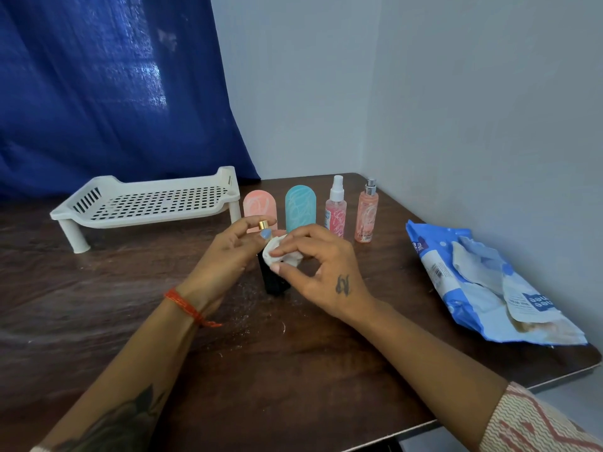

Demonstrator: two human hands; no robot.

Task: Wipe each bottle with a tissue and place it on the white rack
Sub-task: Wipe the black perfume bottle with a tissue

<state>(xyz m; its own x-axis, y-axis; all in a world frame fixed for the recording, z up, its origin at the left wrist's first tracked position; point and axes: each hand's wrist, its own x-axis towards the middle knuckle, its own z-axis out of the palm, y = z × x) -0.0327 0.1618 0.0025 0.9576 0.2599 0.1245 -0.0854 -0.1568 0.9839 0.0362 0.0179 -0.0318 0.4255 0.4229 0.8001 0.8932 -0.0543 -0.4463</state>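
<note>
Wooden table [98, 321], hands wiping black bottle [272, 282]

The left hand [228, 256] grips a dark bottle [272, 282] standing on the tabletop [98, 305], while the right hand [318, 272] pinches a crumpled tissue [282, 254], apparently against its shoulder. The white rack [146, 203] stands behind.

Dark wooden table [98, 305] bearing white rack [146, 203], four bottles [335, 210], tissue pack [483, 288].
</note>
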